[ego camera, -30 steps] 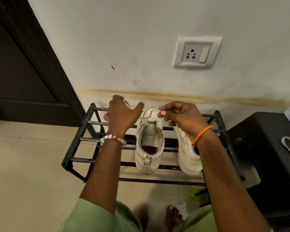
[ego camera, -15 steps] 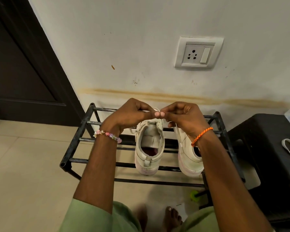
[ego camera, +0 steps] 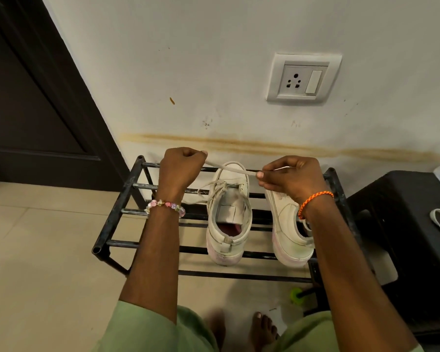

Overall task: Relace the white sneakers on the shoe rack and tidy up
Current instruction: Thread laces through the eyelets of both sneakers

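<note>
At frame centre, the left hand [ego camera: 179,168] and right hand [ego camera: 287,177] each pinch a soft, limp lace [ego camera: 233,169] taut above the left sneaker [ego camera: 229,214] on the shoe rack [ego camera: 117,212]; it is best gripped near its ends.

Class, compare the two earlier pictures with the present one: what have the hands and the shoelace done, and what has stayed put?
Half a second ago the hands met above the left sneaker. Now the left hand has pulled left and the right hand right, each gripping the lace, which now stretches taut between them. Both sneakers, including the right sneaker, and the shoe rack have stayed in place.
</note>
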Tool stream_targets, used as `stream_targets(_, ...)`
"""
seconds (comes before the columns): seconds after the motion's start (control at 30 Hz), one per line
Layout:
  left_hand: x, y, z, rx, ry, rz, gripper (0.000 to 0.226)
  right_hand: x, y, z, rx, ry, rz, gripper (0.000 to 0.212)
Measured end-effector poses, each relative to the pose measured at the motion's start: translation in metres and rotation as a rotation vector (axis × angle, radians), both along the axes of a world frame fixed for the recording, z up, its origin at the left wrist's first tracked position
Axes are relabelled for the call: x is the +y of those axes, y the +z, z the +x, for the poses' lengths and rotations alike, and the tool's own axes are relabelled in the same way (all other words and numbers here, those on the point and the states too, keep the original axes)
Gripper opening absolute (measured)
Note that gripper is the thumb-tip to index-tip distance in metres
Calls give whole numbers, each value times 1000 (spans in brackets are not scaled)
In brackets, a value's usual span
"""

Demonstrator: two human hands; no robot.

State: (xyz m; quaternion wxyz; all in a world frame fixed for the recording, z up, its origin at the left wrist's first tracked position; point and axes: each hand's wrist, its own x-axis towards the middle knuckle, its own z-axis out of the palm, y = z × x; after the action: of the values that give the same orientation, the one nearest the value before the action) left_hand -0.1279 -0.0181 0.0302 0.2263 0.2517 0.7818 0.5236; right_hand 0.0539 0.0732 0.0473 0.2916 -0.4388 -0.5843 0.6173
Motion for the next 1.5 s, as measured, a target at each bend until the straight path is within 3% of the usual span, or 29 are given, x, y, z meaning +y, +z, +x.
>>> stream_targets(0.1, 1, 2, 1, 200, -107, -26, 22, 1, -4, -3, -61, -32, 130, 17)
stream_targets(0.27, 15, 10, 30, 76, -540, 54, 17, -1, -1, -7, 77, 73, 55, 15)
stream_targets(0.33, 20, 6, 38, 77, -609, 54, 16, -2, 1, -8, 95, 54, 45, 17)
stream_targets(0.5, 23, -1, 32, 76, -529, 36, 6, 0, -7, -9, 19, -36, 143, 34)
stream_targets(0.7, 24, -10, 33, 83, -358, -74, 9, 4, -23, -19, -96, -117, 318, 29)
stream_targets(0.77, 25, -16, 33, 121, -288, -132, 10, 2, -29, -22, -234, 1, 267, 20)
stream_targets(0.87, 25, -24, 29, 142, -248, -184, 8, -8, -35, -23, -564, 352, 146, 44)
stream_targets(0.93, 26, -28, 28, 145, -246, -198, 8, -17, -38, -26, -657, 430, 191, 46)
stream_targets(1.03, 27, -36, 29, 171, -251, -247, 13, -20, -42, -29, -702, 383, 308, 37)
stream_targets(1.5, 36, -53, 35, 149, -265, -261, 17, -16, -46, -28, -595, 286, 213, 48)
